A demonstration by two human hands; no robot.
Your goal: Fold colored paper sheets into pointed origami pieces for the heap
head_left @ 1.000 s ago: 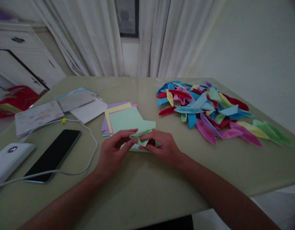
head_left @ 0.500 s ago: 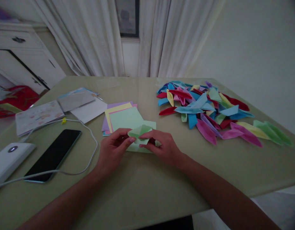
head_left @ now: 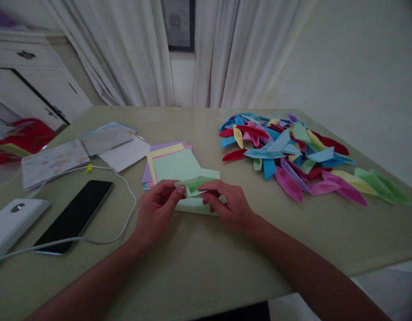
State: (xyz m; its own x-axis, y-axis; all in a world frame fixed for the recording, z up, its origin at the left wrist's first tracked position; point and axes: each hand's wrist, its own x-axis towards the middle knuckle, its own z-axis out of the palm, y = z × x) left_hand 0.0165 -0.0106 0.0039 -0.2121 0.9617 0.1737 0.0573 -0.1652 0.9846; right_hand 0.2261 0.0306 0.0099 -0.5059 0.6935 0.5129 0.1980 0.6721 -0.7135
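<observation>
Between my two hands is a folded light green paper [head_left: 194, 183], partly opened into a hollow shape. My left hand [head_left: 159, 205] pinches its left end between thumb and fingers. At its right end, my right hand [head_left: 230, 203] grips the edge, with the fingertips closed. Below and behind the folded piece lies a flat pale green sheet [head_left: 194, 205], mostly hidden by my hands. Just beyond stands a stack of coloured square papers [head_left: 174, 164], green on top, with yellow, pink, purple and blue edges showing.
To the right is a heap of folded coloured paper pieces [head_left: 279, 151]. On the left lie a black phone [head_left: 75, 216], a white power bank [head_left: 17, 225], a looping white cable [head_left: 130, 214], and booklets with loose papers [head_left: 55, 161]. Curtains [head_left: 132, 53] hang behind the table.
The folded green paper has been pulled wider and flatter between my hands, its hollow now more stretched. My right hand has shifted slightly to the right.
</observation>
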